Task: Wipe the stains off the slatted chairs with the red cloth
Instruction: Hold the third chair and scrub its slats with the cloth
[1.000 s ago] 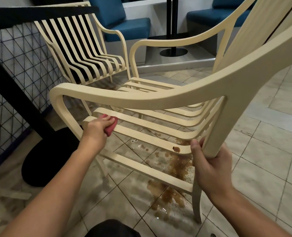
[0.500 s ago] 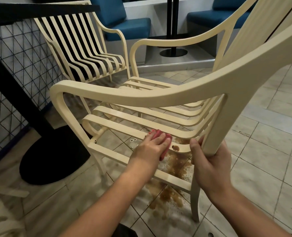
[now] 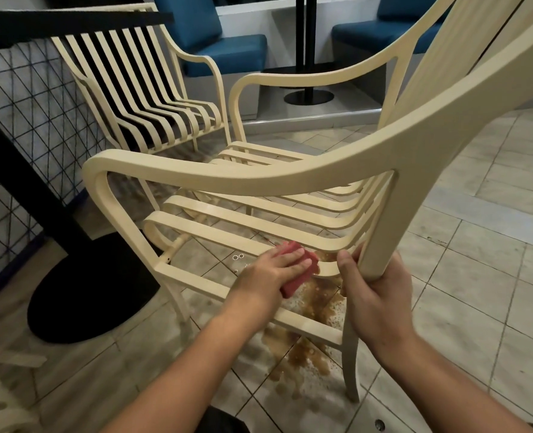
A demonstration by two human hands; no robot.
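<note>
A cream slatted chair (image 3: 215, 179) stands right in front of me, seen from its side. My left hand (image 3: 271, 270) lies with fingers straight on the red cloth (image 3: 299, 276), pressing it onto a seat slat near the chair's rear corner. My right hand (image 3: 374, 292) grips the lower end of the chair's back post. Brown stain shows beside the cloth on the slat. A second cream slatted chair (image 3: 140, 95) stands farther back on the left.
A brown puddle (image 3: 305, 348) spreads on the tiled floor under the seat. A black table base (image 3: 81, 295) and its slanted post stand at left before a wire-mesh panel (image 3: 25, 120). Blue upholstered seats (image 3: 227, 48) are behind.
My left hand slid the red cloth along the seat slats from the front left to the rear, beside my right hand. The right hand kept its grip on the post.
</note>
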